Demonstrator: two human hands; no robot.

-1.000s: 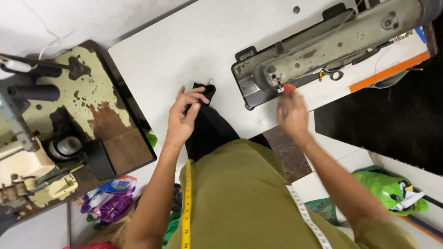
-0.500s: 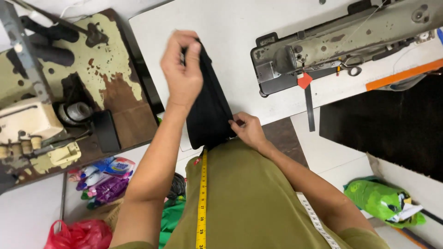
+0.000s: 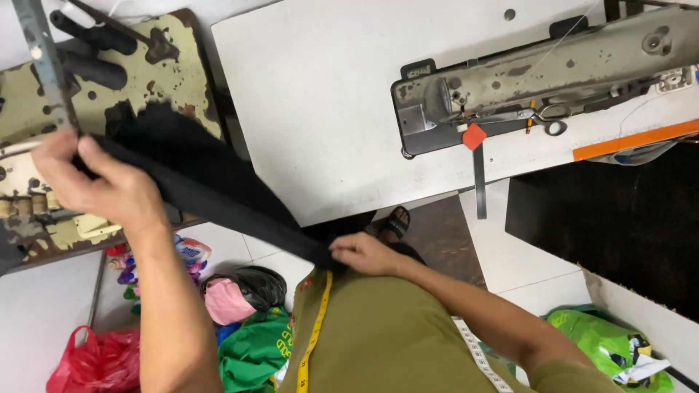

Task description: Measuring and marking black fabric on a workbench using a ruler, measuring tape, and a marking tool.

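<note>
White worktable (image 3: 320, 109) with one sewing machine (image 3: 539, 80) lying along its far edge.

One strip of black fabric (image 3: 211, 189) stretches taut between two hands: the left hand (image 3: 102, 185) grips its upper end in a closed fist, the right hand (image 3: 368, 255) pinches the lower end at the lap. One pair of scissors (image 3: 542, 116) rests on the machine (a yellow tape measure (image 3: 313, 335) hangs down the shirt front).
</note>
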